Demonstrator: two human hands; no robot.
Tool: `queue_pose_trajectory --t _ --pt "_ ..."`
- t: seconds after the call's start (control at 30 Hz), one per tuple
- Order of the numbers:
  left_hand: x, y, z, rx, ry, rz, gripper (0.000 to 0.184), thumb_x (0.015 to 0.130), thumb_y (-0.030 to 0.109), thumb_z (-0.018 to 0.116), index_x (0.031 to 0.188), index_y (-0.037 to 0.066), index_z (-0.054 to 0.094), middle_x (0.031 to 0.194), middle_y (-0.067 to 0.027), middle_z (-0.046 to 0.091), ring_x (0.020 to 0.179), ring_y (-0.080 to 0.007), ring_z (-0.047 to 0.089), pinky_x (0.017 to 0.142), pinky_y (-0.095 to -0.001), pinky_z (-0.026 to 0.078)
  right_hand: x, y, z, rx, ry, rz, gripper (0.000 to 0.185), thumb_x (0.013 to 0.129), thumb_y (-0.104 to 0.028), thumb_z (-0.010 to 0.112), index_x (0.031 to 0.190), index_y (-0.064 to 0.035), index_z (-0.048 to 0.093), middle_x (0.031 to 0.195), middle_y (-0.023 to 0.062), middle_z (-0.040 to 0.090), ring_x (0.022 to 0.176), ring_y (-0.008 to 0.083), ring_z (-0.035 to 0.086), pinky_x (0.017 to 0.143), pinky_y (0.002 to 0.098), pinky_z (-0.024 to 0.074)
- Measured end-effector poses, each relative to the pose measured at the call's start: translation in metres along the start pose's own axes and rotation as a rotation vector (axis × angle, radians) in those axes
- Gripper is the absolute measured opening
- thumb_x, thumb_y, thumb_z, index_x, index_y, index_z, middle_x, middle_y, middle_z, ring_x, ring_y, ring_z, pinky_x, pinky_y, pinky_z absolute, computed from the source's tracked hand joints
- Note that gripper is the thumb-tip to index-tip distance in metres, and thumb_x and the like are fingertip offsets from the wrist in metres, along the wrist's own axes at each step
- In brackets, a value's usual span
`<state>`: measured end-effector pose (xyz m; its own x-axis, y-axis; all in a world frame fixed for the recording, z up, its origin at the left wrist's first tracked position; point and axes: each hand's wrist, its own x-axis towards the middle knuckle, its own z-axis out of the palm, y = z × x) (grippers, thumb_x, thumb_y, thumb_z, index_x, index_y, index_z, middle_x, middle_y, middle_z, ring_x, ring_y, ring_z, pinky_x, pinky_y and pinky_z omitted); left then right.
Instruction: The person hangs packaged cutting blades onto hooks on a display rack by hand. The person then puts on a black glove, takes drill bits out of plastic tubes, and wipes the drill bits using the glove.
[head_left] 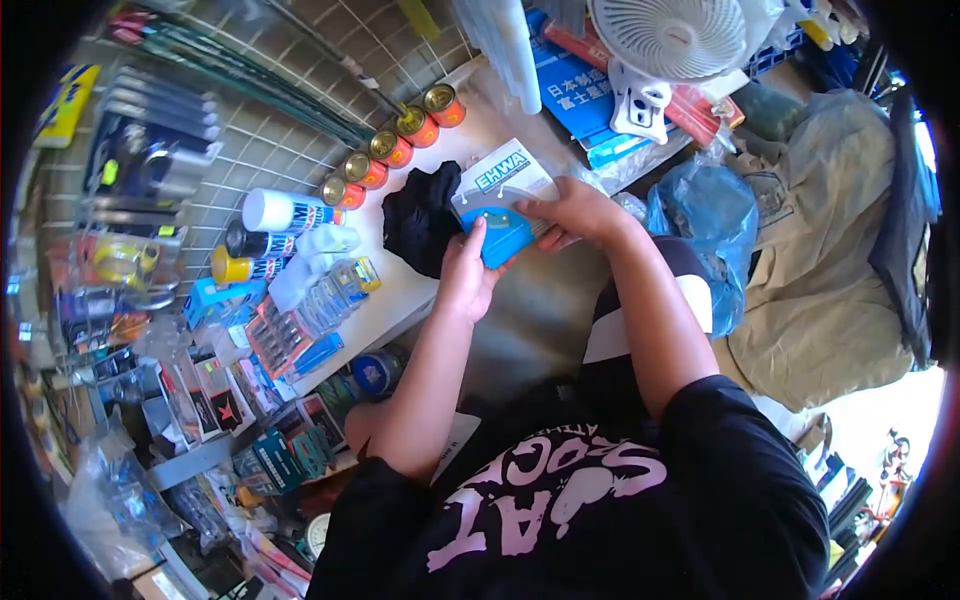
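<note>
Both of my hands hold a blue and white box [505,205] marked EHWA, tilted in front of me above the floor at the shelf's edge. My left hand [468,275] grips its lower left edge, with the thumb lying on the blue front. At the right side, my right hand [575,212] has its thumb on the face and its fingers partly behind the box. A crumpled black cloth [422,218] lies on the pale shelf just left of the box. What is inside the box is hidden.
Several orange cans [410,125] line the back of the shelf [385,315]. Spray cans [285,212] and clear bottles [345,290] stand at its left. A white fan [668,40] is at the top, with a blue plastic bag [705,230] and a brown cover [830,230] on the right.
</note>
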<state>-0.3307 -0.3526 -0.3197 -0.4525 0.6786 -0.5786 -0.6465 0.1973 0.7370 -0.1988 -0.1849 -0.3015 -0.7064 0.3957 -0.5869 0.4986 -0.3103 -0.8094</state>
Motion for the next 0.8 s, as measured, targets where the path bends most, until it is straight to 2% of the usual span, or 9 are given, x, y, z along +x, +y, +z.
queue_pose_trajectory --t 0.03,0.17,0.2,0.3,0.37,0.4,0.53,0.67,0.8 --pt "-0.002 -0.002 0.002 -0.040 -0.063 0.009 0.051 0.100 0.043 0.061 0.130 0.005 0.046 0.122 -0.0118 0.061 0.107 -0.0243 0.064 0.089 -0.0475 0.055 -0.009 0.001 -0.001 0.019 -0.005 -0.014 0.070 0.086 -0.044 0.079 0.123 0.0085 0.052 0.095 0.0184 0.069 0.067 0.0232 0.072 0.061 0.0340 0.0627" --pt "-0.023 0.000 0.014 -0.159 -0.167 0.048 0.050 0.099 0.041 0.062 0.132 0.010 0.041 0.127 -0.0133 0.060 0.107 -0.0307 0.068 0.084 -0.0518 0.060 -0.033 0.005 -0.004 0.125 0.021 -0.080 0.066 0.086 -0.042 0.080 0.119 0.0078 0.052 0.093 0.0178 0.069 0.067 0.0228 0.071 0.060 0.0352 0.0627" --pt "-0.040 0.004 0.025 -0.118 -0.121 0.083 0.044 0.100 0.041 0.060 0.133 0.014 0.050 0.125 -0.0100 0.064 0.109 -0.0261 0.066 0.082 -0.0456 0.059 -0.047 0.001 0.000 0.114 0.067 -0.170 0.069 0.084 -0.045 0.080 0.112 0.0113 0.053 0.085 0.0166 0.068 0.065 0.0228 0.071 0.057 0.0344 0.0615" --pt "-0.069 0.006 0.031 -0.136 -0.079 0.198 0.044 0.098 0.033 0.066 0.134 0.017 0.049 0.124 -0.0070 0.062 0.104 -0.0235 0.066 0.078 -0.0414 0.060 -0.077 -0.005 0.008 0.082 0.031 -0.428 0.067 0.084 -0.046 0.080 0.118 0.0065 0.055 0.097 0.0144 0.069 0.073 0.0203 0.072 0.065 0.0326 0.0614" --pt "-0.083 0.003 0.023 -0.169 -0.067 0.314 0.044 0.097 0.029 0.068 0.134 0.017 0.049 0.123 -0.0056 0.062 0.104 -0.0215 0.066 0.076 -0.0375 0.060 -0.077 0.000 0.016 0.180 -0.093 -0.594 0.059 0.091 -0.038 0.075 0.124 0.0064 0.054 0.102 0.0122 0.070 0.076 0.0199 0.071 0.069 0.0320 0.0614" --pt "-0.090 0.000 0.019 -0.191 -0.068 0.358 0.043 0.097 0.027 0.069 0.134 0.017 0.049 0.123 -0.0052 0.062 0.104 -0.0205 0.066 0.075 -0.0352 0.060 -0.092 -0.007 0.022 0.251 -0.164 -0.607 0.052 0.095 -0.029 0.071 0.129 0.0048 0.053 0.109 0.0127 0.068 0.086 0.0211 0.071 0.070 0.0332 0.0621" --pt "-0.121 -0.009 0.004 -0.340 -0.121 0.436 0.046 0.094 0.024 0.072 0.133 0.016 0.048 0.121 -0.0040 0.061 0.104 -0.0187 0.065 0.075 -0.0325 0.059 -0.122 -0.010 0.056 0.445 -0.177 -0.763 0.063 0.093 -0.016 0.072 0.143 0.0001 0.037 0.129 0.0170 0.058 0.106 0.0275 0.066 0.074 0.0405 0.0641" --pt "-0.149 -0.019 0.004 -0.419 -0.053 0.583 0.043 0.094 0.023 0.071 0.130 0.014 0.050 0.116 -0.0050 0.065 0.101 -0.0198 0.067 0.072 -0.0303 0.061 -0.132 0.005 0.087 0.679 -0.178 -0.811 0.064 0.086 -0.005 0.078 0.137 -0.0012 0.038 0.128 0.0187 0.054 0.106 0.0299 0.066 0.081 0.0431 0.0632" --pt "-0.187 -0.016 0.011 -0.358 0.016 0.731 0.044 0.094 0.027 0.072 0.130 0.014 0.050 0.117 -0.0060 0.064 0.101 -0.0209 0.067 0.073 -0.0326 0.061 -0.168 0.005 0.115 0.582 -0.113 -0.844 0.058 0.085 0.004 0.074 0.133 -0.0017 0.041 0.126 0.0163 0.054 0.095 0.0285 0.070 0.083 0.0399 0.0624"
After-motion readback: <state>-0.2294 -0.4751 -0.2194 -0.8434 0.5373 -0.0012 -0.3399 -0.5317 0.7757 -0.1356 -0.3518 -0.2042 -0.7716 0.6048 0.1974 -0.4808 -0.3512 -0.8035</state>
